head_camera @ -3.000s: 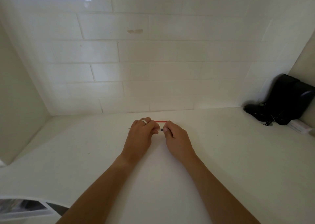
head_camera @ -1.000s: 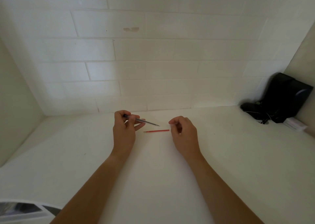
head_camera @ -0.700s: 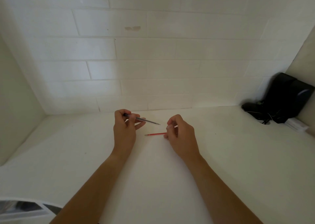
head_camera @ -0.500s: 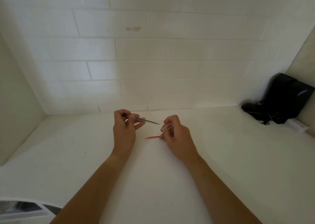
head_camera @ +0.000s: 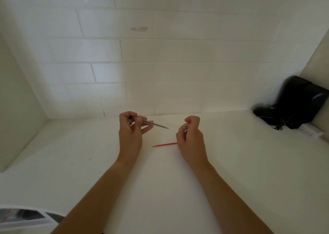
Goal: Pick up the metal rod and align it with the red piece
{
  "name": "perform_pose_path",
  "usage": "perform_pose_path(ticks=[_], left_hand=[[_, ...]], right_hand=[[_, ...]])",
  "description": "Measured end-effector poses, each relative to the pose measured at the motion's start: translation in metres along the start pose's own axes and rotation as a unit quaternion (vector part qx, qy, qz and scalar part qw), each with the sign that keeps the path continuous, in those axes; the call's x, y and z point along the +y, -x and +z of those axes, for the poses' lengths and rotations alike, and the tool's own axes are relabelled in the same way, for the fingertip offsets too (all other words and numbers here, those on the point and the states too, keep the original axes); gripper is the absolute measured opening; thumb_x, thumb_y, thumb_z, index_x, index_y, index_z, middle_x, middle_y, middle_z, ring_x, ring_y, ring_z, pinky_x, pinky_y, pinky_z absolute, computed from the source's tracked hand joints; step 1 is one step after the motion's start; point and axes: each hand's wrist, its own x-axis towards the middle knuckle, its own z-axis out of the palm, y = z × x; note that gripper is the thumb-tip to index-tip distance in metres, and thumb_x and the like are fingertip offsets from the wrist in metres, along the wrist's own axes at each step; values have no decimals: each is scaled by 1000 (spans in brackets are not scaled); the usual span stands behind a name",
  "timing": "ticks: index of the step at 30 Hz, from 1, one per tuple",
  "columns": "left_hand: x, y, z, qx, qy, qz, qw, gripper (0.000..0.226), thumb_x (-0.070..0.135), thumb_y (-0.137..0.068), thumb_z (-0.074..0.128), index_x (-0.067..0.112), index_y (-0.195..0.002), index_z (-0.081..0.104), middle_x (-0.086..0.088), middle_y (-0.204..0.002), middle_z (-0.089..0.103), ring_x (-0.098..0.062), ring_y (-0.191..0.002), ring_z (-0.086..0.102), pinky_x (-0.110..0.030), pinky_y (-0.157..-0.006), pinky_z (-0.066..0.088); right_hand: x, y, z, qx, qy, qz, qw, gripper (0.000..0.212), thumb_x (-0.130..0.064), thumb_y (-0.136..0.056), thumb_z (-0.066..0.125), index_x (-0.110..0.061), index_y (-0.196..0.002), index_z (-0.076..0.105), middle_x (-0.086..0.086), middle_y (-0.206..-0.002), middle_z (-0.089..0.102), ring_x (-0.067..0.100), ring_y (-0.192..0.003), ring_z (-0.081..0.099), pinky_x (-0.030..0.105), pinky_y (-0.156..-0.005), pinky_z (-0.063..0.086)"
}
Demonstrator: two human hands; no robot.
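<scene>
Countertop, white and smooth, carries the thin red ink refill – out of its pen, just left of our right hand, whose fingers curl; whether they pinch anything we cannot tell. Farther back, our left hand grips the clear pen barrel – reassembly is judged outstanding.

This looks like a home kitchen corner: a white counter runs into a wall of glossy white brick-shaped tiles, and a black plugged-in appliance sits with its cord in the far right corner.
</scene>
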Motion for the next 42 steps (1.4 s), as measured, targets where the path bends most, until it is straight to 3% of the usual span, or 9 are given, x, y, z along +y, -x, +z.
perform_pose_path(ticks=[3, 5, 10, 12, 15, 18, 32, 37, 42], left_hand=[[0, 0, 0, 5, -4, 3, 1000, 8, 10, -108, 44, 8, -116, 44, -15, -107, 65, -24, -94, 77, -33, -81, 63], [0, 0, -1, 11, -3, 4, 1000, 9, 9, -108, 44, 8, -117, 44, -15, -108, 65, -23, -95, 76, -33, -81, 63], [0, 0, -1, 14, 9, 3, 1000, 9, 10, -108, 45, 9, -117, 44, -14, -108, 65, -25, -96, 76, -33, -82, 62], [0, 0, 0, 16, 14, 1, 1000, 9, 10, -108, 45, 9, -117, 44, -16, -108, 64, -25, -96, 76, -33, -82, 62], [0, 0, 0, 17, 17, 2, 1000, 9, 10, -108, 46, 10, -116, 44, -17, -108, 64, -26, -96, 76, -33, -81, 62], [0, 0, 0, 11, 9, 4, 1000, 8, 10, -108, 46, 10, -116, 44, -17, -108, 65, -26, -96, 76, -32, -81, 62], [1, 1, 0, -23, -10, -12, 1000, 8, 8, -107, 47, 8, -114, 45, -18, -107, 63, -25, -94, 77, -32, -82, 63], [1, 1, 1, -21, -12, -15, 1000, 7, 8, -106, 49, 9, -112, 46, -17, -105, 64, -25, -92, 77, -32, -81, 63], [-1, 1, 1, -49, -26, -26, 998, 10, 10, -104, 56, 6, -109, 49, -16, -102, 71, -28, -89, 77, -35, -80, 63]], right_hand=[[2, -1, 3, -25, 17, -8, 999, 11, -15, -102, 49, -18, -112, 52, 1, -86, 64, 15, -69, 64, 28, -67, 53], [3, 0, 5, -29, 10, -10, 999, 28, -8, -103, 44, -17, -126, 58, -1, -94, 61, 15, -73, 67, 32, -75, 58], [0, 1, 3, -22, 20, -50, 998, 55, 5, -99, 43, -18, -148, 47, -2, -95, 55, 14, -77, 60, 21, -78, 53], [-2, 1, 3, -32, 14, -26, 999, 43, -7, -102, 48, -19, -143, 47, -3, -90, 61, 13, -75, 59, 21, -73, 49], [-2, 1, 5, -34, 5, -1, 999, 11, -17, -100, 58, -17, -110, 54, -4, -82, 66, 11, -73, 61, 27, -68, 51], [1, 1, 5, -33, 11, -24, 999, 7, -16, -97, 63, -18, -94, 57, -4, -77, 66, 12, -74, 63, 29, -68, 52], [0, 1, 5, -15, 28, -61, 998, 6, -14, -94, 66, -17, -96, 62, -8, -83, 65, 7, -75, 60, 15, -68, 48], [0, 1, 7, -31, 38, -81, 996, 5, -12, -94, 64, -17, -95, 64, -6, -83, 66, 11, -75, 60, 24, -68, 52], [2, 0, 6, -11, 35, -70, 997, 6, -10, -93, 65, -16, -95, 65, -4, -86, 65, 10, -77, 59, 14, -69, 47]])
